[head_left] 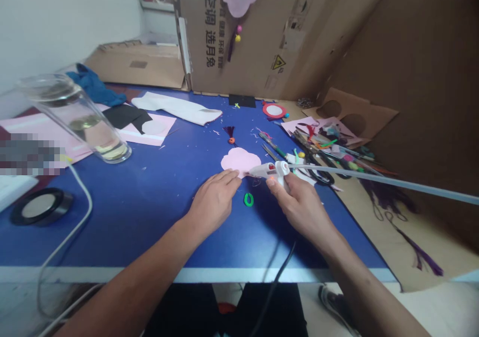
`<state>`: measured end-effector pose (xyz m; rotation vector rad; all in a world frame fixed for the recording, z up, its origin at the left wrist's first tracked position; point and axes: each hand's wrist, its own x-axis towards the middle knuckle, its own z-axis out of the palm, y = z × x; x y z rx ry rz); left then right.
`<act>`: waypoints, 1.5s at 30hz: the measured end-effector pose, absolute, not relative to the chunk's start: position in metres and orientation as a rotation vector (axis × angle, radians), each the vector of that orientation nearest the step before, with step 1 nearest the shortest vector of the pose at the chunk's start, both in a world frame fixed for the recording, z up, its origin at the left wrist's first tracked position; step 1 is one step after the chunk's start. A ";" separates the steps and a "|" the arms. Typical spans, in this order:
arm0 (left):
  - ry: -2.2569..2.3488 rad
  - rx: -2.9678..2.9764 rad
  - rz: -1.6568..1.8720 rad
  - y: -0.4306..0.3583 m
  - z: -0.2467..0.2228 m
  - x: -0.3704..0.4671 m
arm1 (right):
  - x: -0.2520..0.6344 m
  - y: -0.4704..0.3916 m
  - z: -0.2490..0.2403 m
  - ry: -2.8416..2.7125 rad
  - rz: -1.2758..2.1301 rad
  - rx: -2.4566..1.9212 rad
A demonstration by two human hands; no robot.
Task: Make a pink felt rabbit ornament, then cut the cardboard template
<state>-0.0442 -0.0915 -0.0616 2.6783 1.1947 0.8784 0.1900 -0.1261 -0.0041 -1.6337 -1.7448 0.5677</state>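
A pink cloud-shaped paper (241, 160) lies on the blue table, with a dark tassel and an orange bead (231, 141) at its far edge. My left hand (215, 197) holds the paper's near edge, fingers close together. In my right hand (299, 197) is a white glue gun (272, 170) with a small red light lit. Its nozzle points left and meets or nearly meets the paper beside my left fingertips. A long translucent glue stick (374, 178) sticks out of its back. Just below the paper sits a green ring (248, 199).
Scissors (325, 176), pens and scraps crowd the right side, near purple tassels (422, 252). On the left stand a clear water bottle (92, 122) and a roll of black tape (41, 206). Cardboard (258, 52) walls the back. A black cord (279, 277) hangs over the front edge.
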 end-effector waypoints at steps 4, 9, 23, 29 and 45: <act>1.193 2.694 0.880 -0.091 -0.061 -0.044 | 0.191 -0.127 -0.004 -1.735 0.584 -1.633; 1.201 2.699 0.885 -0.091 -0.063 -0.045 | 0.192 -0.130 -0.003 -1.713 0.615 -1.653; 1.196 2.709 0.900 -0.091 -0.063 -0.045 | 0.189 -0.133 -0.003 -1.709 0.613 -1.682; 1.192 2.684 0.895 -0.091 -0.063 -0.044 | 0.185 -0.131 -0.002 -1.747 0.608 -1.641; 1.183 2.674 0.907 -0.092 -0.062 -0.044 | 0.190 -0.132 -0.003 -1.712 0.608 -1.693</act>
